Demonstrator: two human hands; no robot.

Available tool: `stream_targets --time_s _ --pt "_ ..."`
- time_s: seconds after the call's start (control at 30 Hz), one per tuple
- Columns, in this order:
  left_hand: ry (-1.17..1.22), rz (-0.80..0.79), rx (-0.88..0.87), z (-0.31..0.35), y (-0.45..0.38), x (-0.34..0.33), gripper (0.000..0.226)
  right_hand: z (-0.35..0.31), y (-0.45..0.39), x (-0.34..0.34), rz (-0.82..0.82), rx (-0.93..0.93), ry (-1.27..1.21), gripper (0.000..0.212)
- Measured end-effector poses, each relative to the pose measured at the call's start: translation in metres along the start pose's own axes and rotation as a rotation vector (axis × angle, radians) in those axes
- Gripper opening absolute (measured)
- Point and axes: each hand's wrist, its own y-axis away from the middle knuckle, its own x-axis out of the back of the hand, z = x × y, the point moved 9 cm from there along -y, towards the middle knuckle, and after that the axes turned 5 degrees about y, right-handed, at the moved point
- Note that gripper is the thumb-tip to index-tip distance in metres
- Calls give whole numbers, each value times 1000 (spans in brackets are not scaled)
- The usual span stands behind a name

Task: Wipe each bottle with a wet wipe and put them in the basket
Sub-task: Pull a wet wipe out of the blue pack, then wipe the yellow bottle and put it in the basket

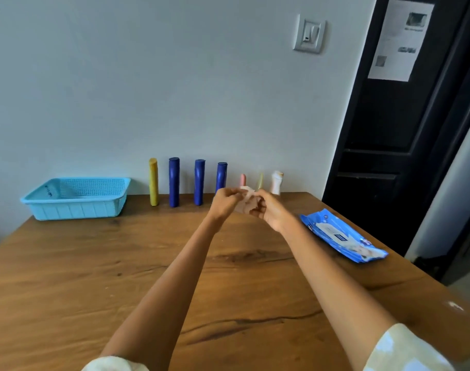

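Several bottles stand in a row along the wall at the table's far edge: a yellow bottle point(153, 182), three dark blue bottles point(174, 182) point(199, 182) point(221, 176), a small pink one point(243, 180), a pale green one point(260, 181) and a white one point(277, 182). In front of the small bottles, my left hand point(224, 203) and my right hand point(267, 210) hold a crumpled wet wipe point(246, 200) between them, above the table. A light blue basket point(77, 198) sits at the far left with nothing visible inside.
A blue pack of wet wipes point(340, 234) lies near the table's right edge. The wooden table point(94, 277) stands against a pale wall. A dark door point(389, 143) is at the right.
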Motion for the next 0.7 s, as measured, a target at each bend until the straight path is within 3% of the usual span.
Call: stream_targets --time_s 0.13,0.27,0.33,0.5,0.57,0.7 --pt "53 -89 4 -5 4 16 29 -2 0 -20 -108 12 52 23" --pt "332 99 14 -15 7 59 17 -4 -9 -44 -10 82 0 32" --pt "189 284 -6 -24 8 90 20 -7 -12 -64 53 133 -81 22" --pt "-301 808 -140 -17 15 181 40 -22 -24 -109 113 181 -258 23" --pt "-375 852 -182 -6 -1 206 45 -24 -36 -122 108 170 -294 18" --pt "-584 686 -59 -3 -54 233 61 -22 -52 -136 126 144 -390 24"
